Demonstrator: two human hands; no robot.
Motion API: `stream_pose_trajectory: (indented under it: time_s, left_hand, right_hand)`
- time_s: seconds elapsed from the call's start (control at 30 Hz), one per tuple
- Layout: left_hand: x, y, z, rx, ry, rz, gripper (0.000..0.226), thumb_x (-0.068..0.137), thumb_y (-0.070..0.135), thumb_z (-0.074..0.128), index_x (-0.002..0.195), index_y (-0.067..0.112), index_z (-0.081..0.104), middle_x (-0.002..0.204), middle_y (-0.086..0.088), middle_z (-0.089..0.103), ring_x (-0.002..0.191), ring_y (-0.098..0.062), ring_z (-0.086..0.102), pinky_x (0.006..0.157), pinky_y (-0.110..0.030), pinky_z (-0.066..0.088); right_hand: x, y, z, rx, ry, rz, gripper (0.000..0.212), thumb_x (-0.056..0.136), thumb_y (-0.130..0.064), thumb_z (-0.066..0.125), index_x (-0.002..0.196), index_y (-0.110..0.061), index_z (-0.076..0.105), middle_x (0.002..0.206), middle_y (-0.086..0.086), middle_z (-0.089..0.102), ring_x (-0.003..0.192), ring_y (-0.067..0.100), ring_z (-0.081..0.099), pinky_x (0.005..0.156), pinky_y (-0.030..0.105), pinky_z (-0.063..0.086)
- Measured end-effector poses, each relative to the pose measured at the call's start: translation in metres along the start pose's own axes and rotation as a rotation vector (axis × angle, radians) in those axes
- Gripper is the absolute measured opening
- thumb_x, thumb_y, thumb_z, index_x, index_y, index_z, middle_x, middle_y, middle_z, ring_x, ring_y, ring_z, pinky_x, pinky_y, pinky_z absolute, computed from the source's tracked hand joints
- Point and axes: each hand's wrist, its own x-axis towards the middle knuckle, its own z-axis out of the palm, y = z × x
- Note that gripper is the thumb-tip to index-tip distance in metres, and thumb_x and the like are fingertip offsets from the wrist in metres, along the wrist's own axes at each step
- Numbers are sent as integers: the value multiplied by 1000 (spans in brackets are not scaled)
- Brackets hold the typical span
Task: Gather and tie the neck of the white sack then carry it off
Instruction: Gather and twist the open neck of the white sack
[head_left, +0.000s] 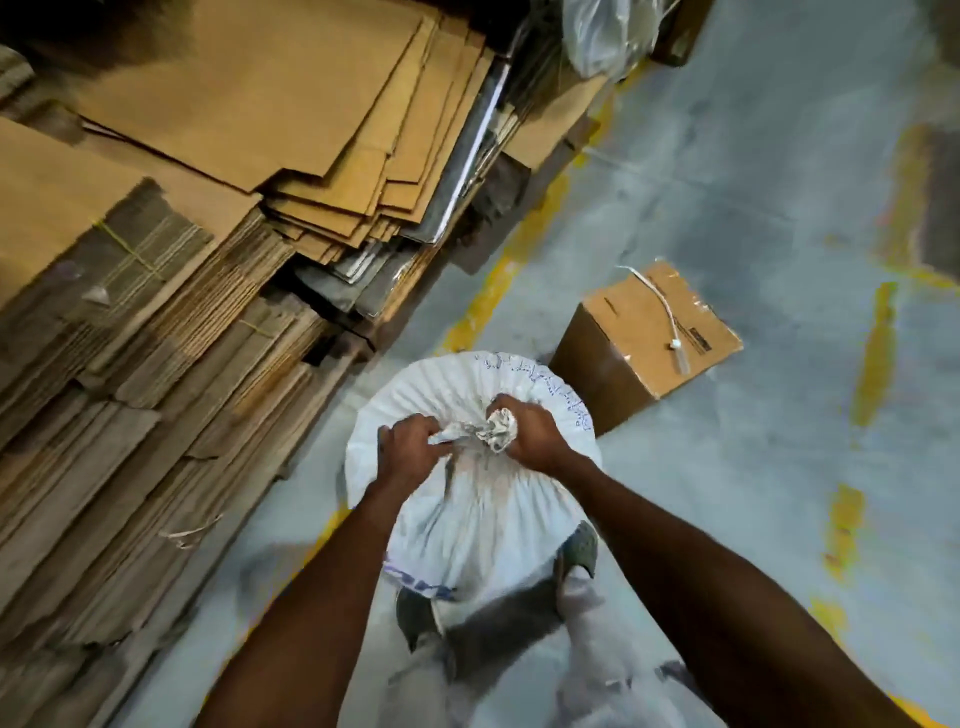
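- Full white woven sack (467, 499) stands on the grey floor (753, 182) between the feet.
- Left hand (408, 447) and right hand (530, 431) both grip its bunched neck (493, 431).
- Closed brown cardboard box (644, 338) just beside; flattened cardboard stacks (182, 234) crowd the left.

Left side is blocked by stacked flattened cardboard (171, 291), reaching close to the white sack (467, 499). Far right of the sack, nearly touching, a closed carton (644, 338) is stood w/ a white cord (662, 306) laid on top. Open grey floor (753, 467) is left to the right & far right, w/ room for passage.
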Motion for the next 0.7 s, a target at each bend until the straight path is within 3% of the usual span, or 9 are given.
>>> stream_pose_trajectory:
  time_s: [0.07,0.13,0.27,0.33,0.43,0.53,0.57,0.63,0.7]
  left_hand:
    - [8,-10,-22,5,-44,94,19,72,32,84,77,19,71,86,-2,70,92,-28,69,81,-39,42]
    - [14,-5,-38,9,-110,218,18,69,24,85,73,17,69,82,-3,67,88,-30,68,71,-33,40]
    - [7,29,-47,61,-221,333,24,72,13,74,65,12,52,73,-18,57,88,-39,64,59,-33,24]
    - [4,40,-40,42,-222,353,23,69,8,66,64,8,43,84,-28,63,93,-44,60,61,-40,26]
    - [8,42,-27,-64,-244,328,31,67,18,64,61,11,33,76,-25,59,85,-45,61,59,-38,30]
    - [10,33,-20,-170,-336,426,9,68,22,63,67,15,57,73,-10,57,82,-36,63,66,-39,40]
    - [8,28,-18,-218,-351,441,14,69,22,66,81,14,65,81,-10,61,86,-32,63,72,-37,43]
    - [-2,13,-8,-281,-327,347,42,68,27,78,103,14,59,96,-7,63,90,-24,61,76,-34,44]
    - [-13,1,2,-288,-252,186,45,72,32,85,99,18,52,94,-1,62,86,-20,60,68,-33,41]
  right_hand:
    - [-6,1,2,-37,-34,-7,25,78,-32,77,97,-27,61,90,-3,73,87,27,71,70,34,47]
    - [-11,-7,14,-65,-28,6,29,77,-34,72,102,-23,63,94,2,74,91,31,70,72,33,46]
    - [-23,-16,41,-13,38,160,72,78,-42,72,140,-19,45,123,12,70,112,38,64,90,42,52]
    - [-27,-16,50,27,80,201,82,78,-46,76,147,-20,41,135,8,66,122,31,60,101,41,49]
    - [-24,-12,56,10,139,196,54,79,-52,71,124,-23,63,122,4,68,115,29,65,92,38,52]
    - [-27,-4,58,64,285,217,46,78,-50,68,102,-11,73,104,12,74,99,31,68,81,38,53]
    - [-27,-1,58,77,343,245,41,76,-46,72,96,-10,75,98,12,76,94,30,69,78,35,52]
    - [-26,4,59,89,406,296,28,73,-37,80,86,-13,73,88,9,76,86,30,70,71,26,44]
    - [-23,6,62,64,405,291,22,72,-32,80,82,-15,69,82,6,73,81,28,69,68,20,36]
